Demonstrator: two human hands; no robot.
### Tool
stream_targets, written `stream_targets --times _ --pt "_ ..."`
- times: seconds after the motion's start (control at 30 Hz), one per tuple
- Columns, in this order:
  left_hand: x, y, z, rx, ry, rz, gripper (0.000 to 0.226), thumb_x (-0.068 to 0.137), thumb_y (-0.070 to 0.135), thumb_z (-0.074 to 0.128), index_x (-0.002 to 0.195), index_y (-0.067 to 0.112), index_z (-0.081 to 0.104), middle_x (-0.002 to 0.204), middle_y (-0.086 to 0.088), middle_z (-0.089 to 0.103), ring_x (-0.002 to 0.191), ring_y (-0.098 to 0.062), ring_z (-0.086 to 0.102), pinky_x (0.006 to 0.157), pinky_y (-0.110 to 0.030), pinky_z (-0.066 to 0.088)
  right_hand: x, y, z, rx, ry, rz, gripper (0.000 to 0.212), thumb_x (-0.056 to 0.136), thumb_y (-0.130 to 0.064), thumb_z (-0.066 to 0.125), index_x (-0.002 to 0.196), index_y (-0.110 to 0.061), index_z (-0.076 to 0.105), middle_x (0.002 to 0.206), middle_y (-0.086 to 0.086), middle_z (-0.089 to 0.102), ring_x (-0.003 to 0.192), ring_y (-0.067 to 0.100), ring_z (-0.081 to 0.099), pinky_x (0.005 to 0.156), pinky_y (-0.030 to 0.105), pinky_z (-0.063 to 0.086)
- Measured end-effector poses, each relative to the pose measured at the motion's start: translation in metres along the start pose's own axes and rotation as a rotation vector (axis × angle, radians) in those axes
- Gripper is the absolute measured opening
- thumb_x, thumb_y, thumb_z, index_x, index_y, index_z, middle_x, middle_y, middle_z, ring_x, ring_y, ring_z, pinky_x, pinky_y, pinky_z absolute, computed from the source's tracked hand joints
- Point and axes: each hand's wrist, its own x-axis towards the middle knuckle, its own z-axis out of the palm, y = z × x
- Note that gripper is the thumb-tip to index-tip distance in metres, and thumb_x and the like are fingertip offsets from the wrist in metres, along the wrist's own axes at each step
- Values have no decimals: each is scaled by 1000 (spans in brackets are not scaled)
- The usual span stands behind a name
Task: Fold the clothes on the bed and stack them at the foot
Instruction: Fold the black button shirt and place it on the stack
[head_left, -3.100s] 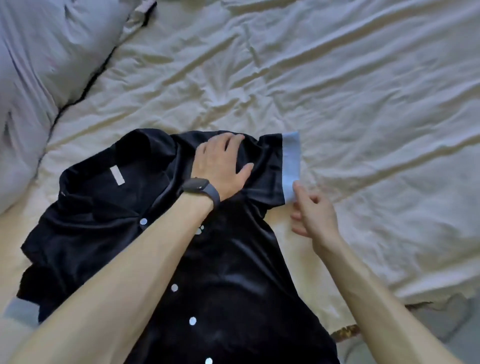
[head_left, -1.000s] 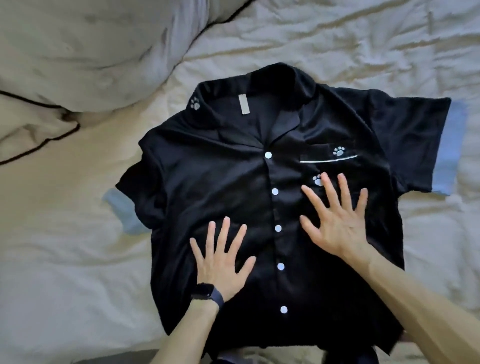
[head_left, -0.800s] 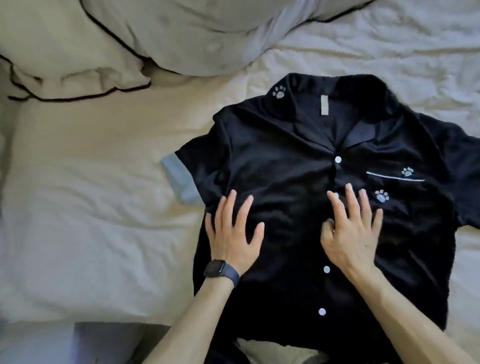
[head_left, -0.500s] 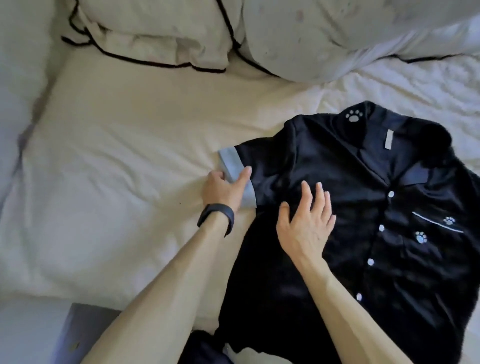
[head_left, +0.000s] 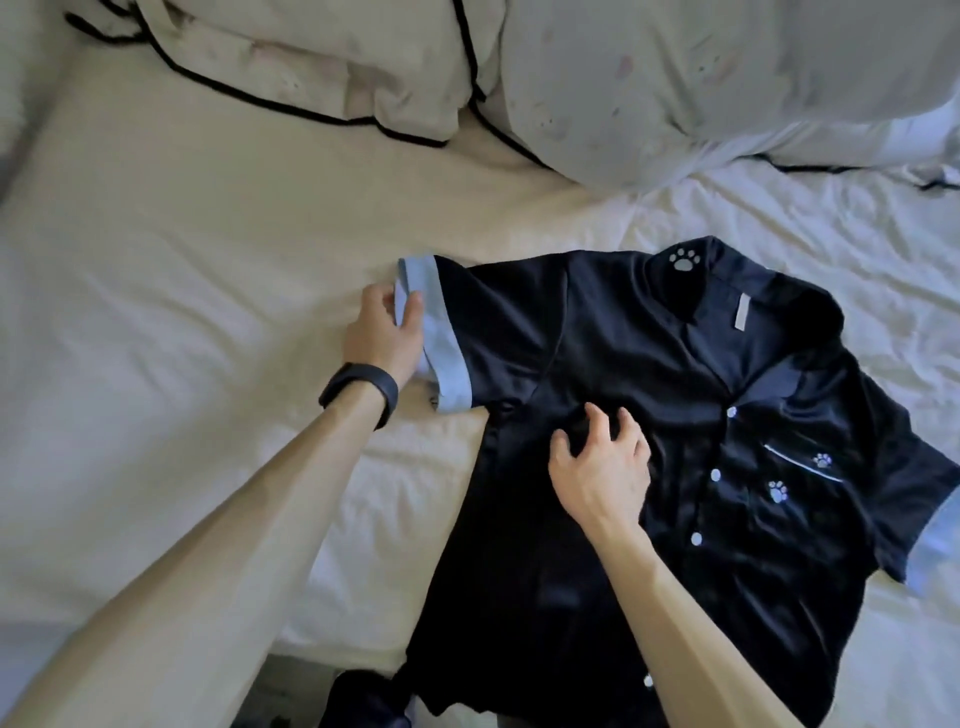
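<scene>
One shirt (head_left: 649, 389) in view: dark, short-sleeved, front side up, buttoned. It lies spread on the bed (head_left: 182, 312), from frame centre out toward 3 o'clock. Collar points to about 1 o'clock; hem runs off the frame at 6 o'clock.

Left grip (head_left: 382, 332): closed on the light-blue cuff (head_left: 441, 332) of the sleeve at 9 o'clock of the shirt, thumb on top of the cuff edge. That sleeve is stretched out flat toward 10 o'clock. Black wristband (head_left: 358, 387) on this wrist.

Right grip (head_left: 602, 473): on the chest panel just below that sleeve's armpit seam. Fingers bent, tips on the cloth. I cannot tell whether they pinch a fold or only press.

Row of white buttons (head_left: 715, 474) runs just to 3 o'clock of the right grip. Chest pocket (head_left: 800, 462) with paw prints lies beyond the buttons. Second cuff (head_left: 935, 540) sits at the frame edge, 4 o'clock.

Two pillows (head_left: 675, 78) with black piping at 12 o'clock, near the collar but apart from it.

Dark cloth (head_left: 363, 701) at the 6 o'clock edge; too cut off to identify.
</scene>
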Motion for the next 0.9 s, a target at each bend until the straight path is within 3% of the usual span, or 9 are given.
stream_targets --times 0.1,0.27,0.37,0.47,0.53,0.63,0.7,0.8,0.9 --pt "-28 -10 5 -194 13 -58 55 89 60 61 129 30 38 84 20 57 61 18 57 47 -3 37 11 -28 -21 102 133 -254 44 97 -36 60 139 -22 56 148 2 49 140 28 37 110 41 37" --pt "-69 -29 23 -239 -27 -58 61 82 49 77 117 35 28 82 12 63 66 9 62 49 -9 43 52 -108 -34 171 16 -597 40 100 -25 59 139 -21 55 141 -3 54 111 17 61 86 27 47" --pt "-77 -35 31 -136 -87 -8 60 75 50 80 110 41 33 88 10 62 70 -4 63 59 -19 49 78 -154 -31 39 -134 -735 55 97 -15 58 150 -18 43 153 4 42 124 26 57 93 34 48" --pt "-74 -43 30 11 -173 44 52 72 51 82 107 34 47 95 15 57 82 -5 59 72 -26 51 95 -183 -22 -209 -300 -724 60 97 -19 60 152 -20 38 149 11 42 117 36 59 92 39 50" --pt "-69 -45 28 65 -220 60 37 78 46 79 100 32 52 88 14 58 76 -10 59 67 -28 50 102 -196 -18 -236 -294 -715 42 97 -21 60 138 -17 52 126 10 58 108 36 61 85 38 51" --pt "-60 -47 22 11 -156 29 16 86 38 68 80 32 54 66 13 59 61 -7 58 52 -21 43 107 -210 -18 -5 -183 -736 19 95 -21 60 113 -18 67 109 3 66 99 22 60 82 29 49" --pt "-56 -50 16 -61 -77 -3 16 88 35 62 78 32 51 67 17 62 63 0 59 48 -14 40 109 -212 -19 162 -125 -723 12 95 -22 61 105 -21 68 100 -5 68 92 13 60 73 11 45" --pt "-54 -55 10 -40 -97 4 14 93 41 60 87 32 50 72 12 62 63 -4 60 51 -17 41 112 -207 -17 212 -157 -663 10 93 -23 64 101 -27 69 88 -21 66 90 6 62 69 0 39" --pt "-55 -49 11 3 -188 30 38 87 61 60 108 32 49 83 16 57 72 -6 59 58 -26 45 113 -203 -18 218 -148 -634 19 93 -30 69 112 -27 68 96 -26 64 98 4 62 81 2 42"
